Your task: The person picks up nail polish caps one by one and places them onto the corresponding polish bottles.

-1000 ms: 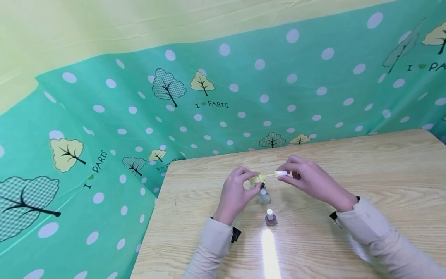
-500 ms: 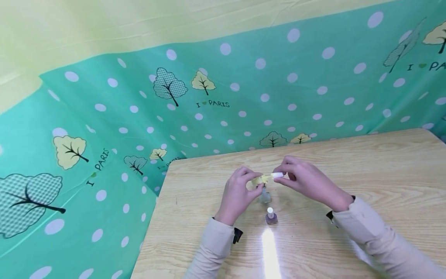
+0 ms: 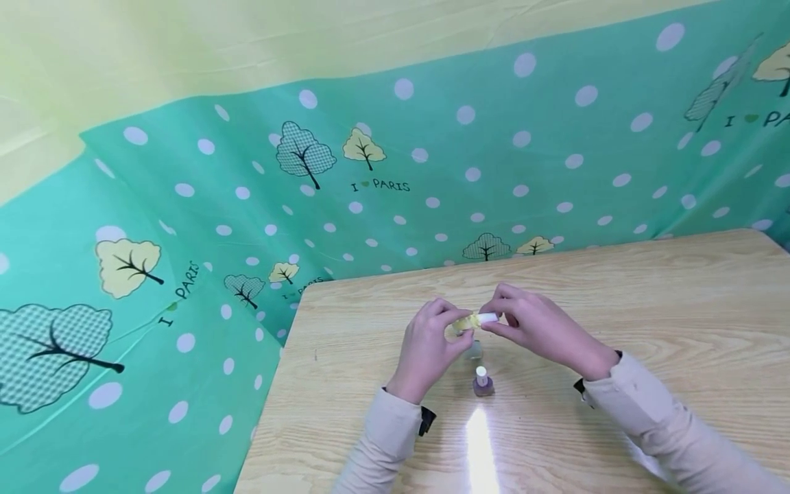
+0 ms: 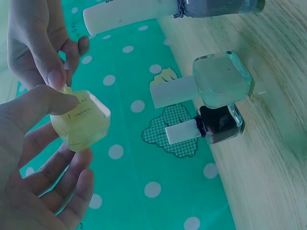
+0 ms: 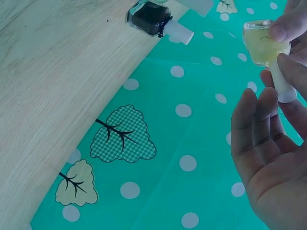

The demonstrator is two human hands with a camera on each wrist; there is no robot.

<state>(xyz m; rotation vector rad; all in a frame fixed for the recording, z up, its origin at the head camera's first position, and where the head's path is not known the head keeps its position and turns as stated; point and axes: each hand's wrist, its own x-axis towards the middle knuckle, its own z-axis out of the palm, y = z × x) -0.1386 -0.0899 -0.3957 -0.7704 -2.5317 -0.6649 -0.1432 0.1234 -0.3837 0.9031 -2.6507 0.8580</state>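
My left hand (image 3: 428, 350) holds a small nail polish bottle (image 4: 81, 122) of clear glass with pale yellow polish, its thumb across the front. From the other side my right hand (image 3: 537, 326) pinches the white cap (image 5: 282, 85) between thumb and fingers. Cap and bottle neck meet end to end, tilted above the table, and no brush stem shows between them. Behind the hands in the head view, a pale nail polish bottle (image 3: 474, 350) stands partly covered. Nearer stands a purple nail polish bottle (image 3: 483, 385) with a light cap.
The left wrist view also has a very dark nail polish bottle (image 4: 218, 123) close by the pale one. All stand on a light wooden table (image 3: 617, 295). A green dotted cloth (image 3: 395, 165) hangs behind and at the left. Something white (image 3: 648, 461) lies under the right forearm.
The right hand has moved left and slightly down, bringing the cap onto the bottle's neck; the yellow brush stem visible earlier has gone inside. The left hand keeps holding the bottle.
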